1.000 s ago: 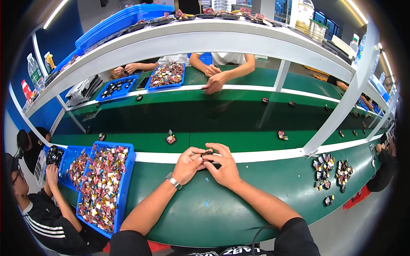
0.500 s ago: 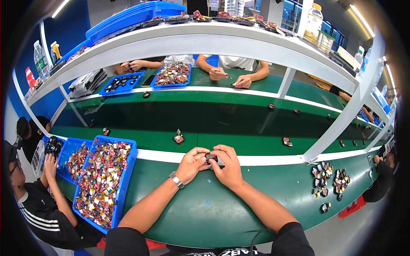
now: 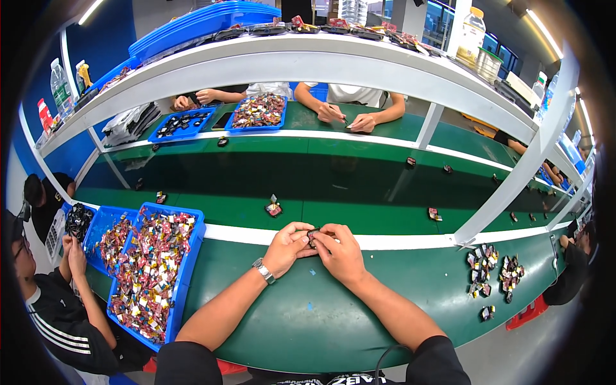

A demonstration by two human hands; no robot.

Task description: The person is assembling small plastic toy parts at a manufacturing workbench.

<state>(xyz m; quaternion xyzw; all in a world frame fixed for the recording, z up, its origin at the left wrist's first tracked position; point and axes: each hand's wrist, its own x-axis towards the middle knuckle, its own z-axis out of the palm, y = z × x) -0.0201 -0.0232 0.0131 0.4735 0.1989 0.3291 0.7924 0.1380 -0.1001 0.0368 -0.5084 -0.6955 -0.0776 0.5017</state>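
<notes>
A small black plastic casing (image 3: 312, 238) sits between my two hands above the near edge of the bench. My left hand (image 3: 285, 250), with a metal watch at its wrist, is closed on the casing's left side. From the right, the thumb and fingers of my right hand (image 3: 340, 253) press on it. Fingers cover most of the casing, so its inside barely shows. Just beyond my hands, a small red, white and black electronic part (image 3: 274, 208) lies on the green conveyor belt (image 3: 359, 215).
Blue trays heaped with small red, white and yellow parts (image 3: 154, 276) stand at my left, beside a co-worker (image 3: 64, 301). Clusters of assembled parts (image 3: 482, 266) lie on the bench at right. A white shelf (image 3: 308, 61) spans overhead. Another person's hands (image 3: 346, 119) work across the belt.
My right fingers have closed in over the casing, and the dark flat piece seen there before is now mostly covered. Parts on the belt have shifted slightly right. The left co-worker's hands have lowered.
</notes>
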